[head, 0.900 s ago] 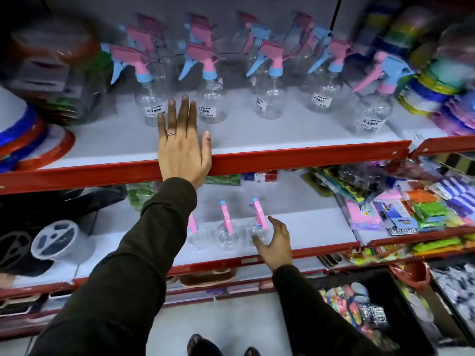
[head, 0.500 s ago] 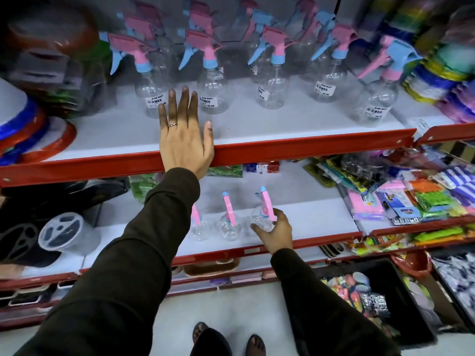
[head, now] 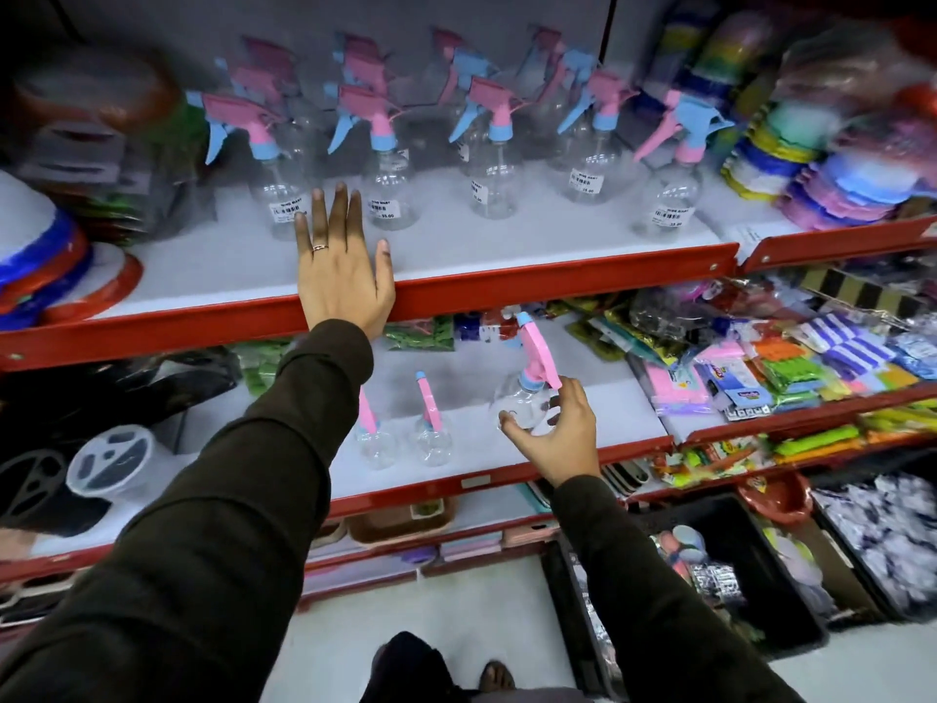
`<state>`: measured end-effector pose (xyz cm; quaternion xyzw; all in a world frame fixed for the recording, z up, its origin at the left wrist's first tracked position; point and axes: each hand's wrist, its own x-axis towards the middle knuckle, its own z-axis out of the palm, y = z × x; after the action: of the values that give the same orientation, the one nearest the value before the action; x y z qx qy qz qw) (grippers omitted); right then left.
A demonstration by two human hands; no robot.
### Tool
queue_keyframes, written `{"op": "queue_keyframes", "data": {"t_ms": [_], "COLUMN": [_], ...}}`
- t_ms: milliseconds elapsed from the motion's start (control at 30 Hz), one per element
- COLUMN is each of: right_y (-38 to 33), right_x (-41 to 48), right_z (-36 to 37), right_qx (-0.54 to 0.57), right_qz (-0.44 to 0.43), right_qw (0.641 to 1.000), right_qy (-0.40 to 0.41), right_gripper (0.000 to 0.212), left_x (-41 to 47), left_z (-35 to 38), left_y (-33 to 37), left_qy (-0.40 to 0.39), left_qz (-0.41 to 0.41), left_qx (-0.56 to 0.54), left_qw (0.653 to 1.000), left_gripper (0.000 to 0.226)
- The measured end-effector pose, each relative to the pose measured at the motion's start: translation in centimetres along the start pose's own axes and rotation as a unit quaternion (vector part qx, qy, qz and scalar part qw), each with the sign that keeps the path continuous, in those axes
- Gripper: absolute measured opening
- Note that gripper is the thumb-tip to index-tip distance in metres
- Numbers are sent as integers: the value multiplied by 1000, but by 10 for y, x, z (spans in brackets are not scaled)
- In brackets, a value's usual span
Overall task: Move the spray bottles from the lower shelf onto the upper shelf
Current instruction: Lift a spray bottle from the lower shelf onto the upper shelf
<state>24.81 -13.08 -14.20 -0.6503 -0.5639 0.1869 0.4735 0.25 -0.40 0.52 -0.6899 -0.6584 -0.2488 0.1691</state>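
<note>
While our left hand [head: 345, 276] lies flat over the red lip of the upper shelf [head: 557, 284], fingers spread and holding nothing, probably to steady us, our right hand [head: 550, 433] has its fingers wrapped round the clear belly of a spray bottle [head: 527, 393], which tilts with its pink trigger head leaning up and back, seemingly lifted off the lower shelf [head: 583, 398]. Two more bottles [head: 405, 438] stand just left of it on that shelf, waiting their turn. We judge the tight spot to be the upper shelf's red front edge, which the bottle must clear by coming out toward us before rising. Up top, a bare white strip runs in front of the standing bottles, giving landing room near our left hand
</note>
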Motion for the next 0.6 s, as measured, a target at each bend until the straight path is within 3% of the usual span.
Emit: {"op": "queue_keyframes", "data": {"t_ms": [367,600], "right_y": [-70,-117], "right_x": [61,115], "right_z": [-39,-44], "right_qx": [47,76], "right_qz": [-136,-144], "right_qw": [986,979], "right_qy": [82,124], "right_gripper": [59,58], "left_x": [-1,0], "left_z": [-3,1], "left_y": [0,-2], "left_qy": [0,1], "left_qz": [7,6], "left_qx": [-9,-11], "left_qw": [1000,1000], "left_gripper": [66,67]}}
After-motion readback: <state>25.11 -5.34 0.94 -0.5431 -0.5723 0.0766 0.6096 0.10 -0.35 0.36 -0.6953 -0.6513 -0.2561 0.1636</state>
